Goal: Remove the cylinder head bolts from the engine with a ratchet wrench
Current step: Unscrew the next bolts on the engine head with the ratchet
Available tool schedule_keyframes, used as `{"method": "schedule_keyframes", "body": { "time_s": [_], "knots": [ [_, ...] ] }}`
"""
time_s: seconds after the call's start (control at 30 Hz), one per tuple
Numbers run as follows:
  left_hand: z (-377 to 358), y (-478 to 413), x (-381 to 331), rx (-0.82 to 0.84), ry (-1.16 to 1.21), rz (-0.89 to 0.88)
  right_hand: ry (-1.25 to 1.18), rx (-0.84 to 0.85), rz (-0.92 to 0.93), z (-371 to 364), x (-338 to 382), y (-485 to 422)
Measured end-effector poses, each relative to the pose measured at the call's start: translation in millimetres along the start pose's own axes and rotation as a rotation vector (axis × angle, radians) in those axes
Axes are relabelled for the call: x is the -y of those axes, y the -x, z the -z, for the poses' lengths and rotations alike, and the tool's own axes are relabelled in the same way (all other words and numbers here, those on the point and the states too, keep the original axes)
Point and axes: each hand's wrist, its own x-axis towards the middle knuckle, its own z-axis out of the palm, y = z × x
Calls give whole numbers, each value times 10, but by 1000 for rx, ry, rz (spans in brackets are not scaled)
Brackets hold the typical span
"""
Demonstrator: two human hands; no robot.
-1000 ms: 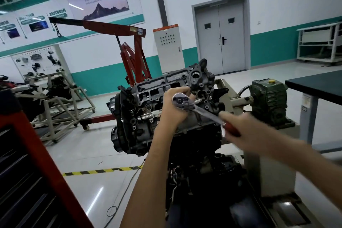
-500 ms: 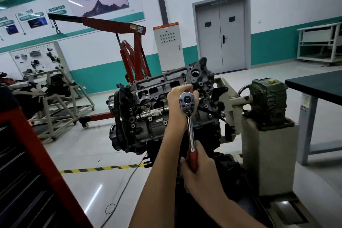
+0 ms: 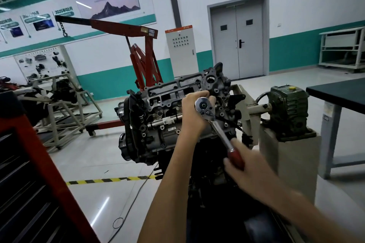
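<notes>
Now left hand [image 3: 192, 112] cups ratchet wrench [image 3: 218, 130] head, right hand [image 3: 251, 170] grips handle.

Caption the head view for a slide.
Left hand holds ratchet wrench on engine; right hand grips its red handle.

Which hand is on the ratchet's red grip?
The right hand: it holds the red grip. The left hand cups the ratchet head at the engine.

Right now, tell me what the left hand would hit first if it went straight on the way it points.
The engine. The left hand, curled round the head of the ratchet, points into the engine's top face. The gap between them is hidden, so contact is probably near.
</notes>
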Motion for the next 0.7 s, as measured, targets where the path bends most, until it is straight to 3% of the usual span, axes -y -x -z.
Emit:
{"method": "schedule_keyframes", "body": {
  "time_s": [0.1, 0.23, 0.33, 0.47, 0.53, 0.6, 0.7],
  "knots": [
    [-70, -17, -45, -66, 23, 21, -284, -114, -141, -569, 214, 160],
    [-101, -12, -29, -76, -29, -12, -374, -124, -137, -683, 276, 132],
    [-17, 3, -32, -5, 34, 13, -158, 32, -44, -240, 104, 58],
    [160, -44, -19, 165, -55, -69, 318, 276, 182, 617, -43, -356],
    [161, -55, -15, 196, -79, -66, 541, 278, 261, 878, -60, -563],
    [120, -47, -2, 138, -59, -47, 571, 228, 252, 888, -106, -591],
    [44, -16, 25, 56, -14, -28, 283, 115, 120, 431, -113, -257]
  ]
}}
